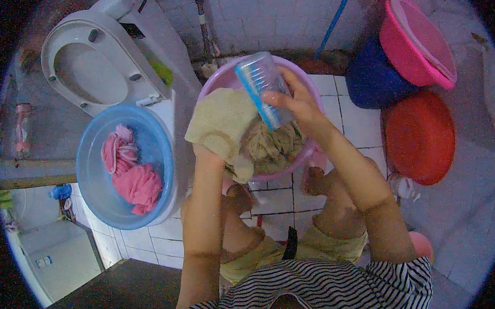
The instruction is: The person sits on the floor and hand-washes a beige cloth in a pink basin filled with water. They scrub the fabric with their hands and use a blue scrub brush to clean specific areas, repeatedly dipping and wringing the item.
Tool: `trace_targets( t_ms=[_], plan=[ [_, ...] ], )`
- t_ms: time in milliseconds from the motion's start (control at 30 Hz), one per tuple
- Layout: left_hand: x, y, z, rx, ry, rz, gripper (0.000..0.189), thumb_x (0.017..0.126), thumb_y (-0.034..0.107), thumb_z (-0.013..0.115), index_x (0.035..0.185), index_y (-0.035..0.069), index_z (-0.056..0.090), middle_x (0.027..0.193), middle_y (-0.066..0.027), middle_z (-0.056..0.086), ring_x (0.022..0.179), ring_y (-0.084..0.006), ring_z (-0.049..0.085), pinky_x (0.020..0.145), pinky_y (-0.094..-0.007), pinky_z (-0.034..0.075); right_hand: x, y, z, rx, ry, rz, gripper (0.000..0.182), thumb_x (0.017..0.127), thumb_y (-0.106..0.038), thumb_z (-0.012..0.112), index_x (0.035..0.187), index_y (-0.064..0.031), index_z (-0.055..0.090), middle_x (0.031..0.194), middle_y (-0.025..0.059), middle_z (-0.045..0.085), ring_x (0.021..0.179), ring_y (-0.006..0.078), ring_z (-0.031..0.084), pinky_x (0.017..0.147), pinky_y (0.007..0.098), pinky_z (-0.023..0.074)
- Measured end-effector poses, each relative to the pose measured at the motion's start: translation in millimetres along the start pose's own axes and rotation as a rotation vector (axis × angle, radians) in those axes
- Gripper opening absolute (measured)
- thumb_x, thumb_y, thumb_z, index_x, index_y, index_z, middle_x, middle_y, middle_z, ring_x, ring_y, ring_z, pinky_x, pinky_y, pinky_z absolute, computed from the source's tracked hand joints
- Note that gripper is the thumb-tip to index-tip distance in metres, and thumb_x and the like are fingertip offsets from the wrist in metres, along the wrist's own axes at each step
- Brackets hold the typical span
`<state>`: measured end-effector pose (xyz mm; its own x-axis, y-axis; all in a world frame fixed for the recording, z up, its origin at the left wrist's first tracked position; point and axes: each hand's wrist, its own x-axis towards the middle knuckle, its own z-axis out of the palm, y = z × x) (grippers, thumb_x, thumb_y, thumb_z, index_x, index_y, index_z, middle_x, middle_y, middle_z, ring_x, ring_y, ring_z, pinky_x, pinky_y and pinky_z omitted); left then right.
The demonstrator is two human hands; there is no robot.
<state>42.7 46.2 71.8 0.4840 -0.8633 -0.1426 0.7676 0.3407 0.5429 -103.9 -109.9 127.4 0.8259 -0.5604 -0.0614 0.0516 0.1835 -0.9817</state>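
My right hand (pixel 294 98) grips a clear plastic bottle (pixel 261 86) with a blue label, tilted over a pink-purple basin (pixel 209 77). Draped over my left hand (pixel 208 150) is a pale yellow cloth (pixel 224 115), spread above the basin's left side; most of the fingers are hidden beneath it. Inside the basin, below the bottle, lies a crumpled brownish cloth (pixel 273 147). Whether anything flows from the bottle is too grainy to tell.
To the left, a blue basin (pixel 88 154) with pink cloths (pixel 136 184) stands by a toilet (pixel 108 80) with its lid raised. A hot-pink basin (pixel 412 50), a dark blue bucket (pixel 373 81) and a red basin (pixel 420 138) are at the right. White tiles (pixel 360 122) cover the floor.
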Motion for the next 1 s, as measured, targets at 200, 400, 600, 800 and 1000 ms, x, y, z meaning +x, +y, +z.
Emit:
trace_targets(
  t_ms=[200, 400, 600, 800, 1000],
  plan=[
    [3, -11, -15, 0.05, -0.274, -0.053, 0.043, 0.093, 0.039, 0.037, 0.125, 0.011, 0.044, 0.124, -0.0094, 0.05, 0.111, -0.0243, 0.05, 0.095, -0.0407, 0.042, -35, -12, 44, -0.8, -0.164, -0.439, 0.088, 0.066, -0.034, 0.075, 0.137, -0.0054, 0.032, 0.124, 0.0188, 0.044, 0.114, 0.0329, 0.045, 0.097, 0.041, 0.0352],
    [-10, -17, 28, -0.225, -0.152, -0.123, 0.041, 0.092, 0.035, 0.039, 0.124, 0.01, 0.045, 0.122, -0.0082, 0.051, 0.11, -0.024, 0.05, 0.093, -0.0387, 0.043, -1, 25, 30, -0.86, 0.127, -0.528, 0.092, 0.062, -0.038, 0.076, 0.136, -0.0056, 0.034, 0.111, 0.0194, 0.049, 0.102, 0.0352, 0.048, 0.089, 0.0425, 0.039],
    [-11, -14, 37, 0.03, 0.244, -0.011, 0.035, 0.094, 0.029, 0.038, 0.122, 0.011, 0.047, 0.119, -0.0064, 0.053, 0.107, -0.0234, 0.051, 0.091, -0.0367, 0.045, -25, 22, 54, -0.756, -0.05, -0.478, 0.089, 0.062, -0.038, 0.075, 0.134, -0.0037, 0.035, 0.108, 0.0202, 0.052, 0.101, 0.0356, 0.05, 0.09, 0.043, 0.0397],
    [4, -22, 24, -0.048, 0.196, -0.07, 0.035, 0.094, 0.031, 0.039, 0.121, 0.01, 0.048, 0.117, -0.0063, 0.053, 0.107, -0.0239, 0.051, 0.093, -0.0378, 0.043, -16, 11, 45, -0.803, 0.047, -0.372, 0.09, 0.063, -0.035, 0.076, 0.136, -0.0051, 0.033, 0.107, 0.0192, 0.051, 0.102, 0.035, 0.049, 0.089, 0.0422, 0.0391],
    [-3, -28, 35, 0.19, 0.309, 0.012, 0.041, 0.093, 0.036, 0.038, 0.124, 0.01, 0.045, 0.124, -0.007, 0.05, 0.114, -0.0256, 0.046, 0.097, -0.0409, 0.038, -24, 26, 47, -0.793, 0.107, -0.463, 0.088, 0.063, -0.035, 0.076, 0.135, -0.0056, 0.035, 0.112, 0.0208, 0.051, 0.104, 0.037, 0.048, 0.091, 0.0434, 0.0381]
  ],
)
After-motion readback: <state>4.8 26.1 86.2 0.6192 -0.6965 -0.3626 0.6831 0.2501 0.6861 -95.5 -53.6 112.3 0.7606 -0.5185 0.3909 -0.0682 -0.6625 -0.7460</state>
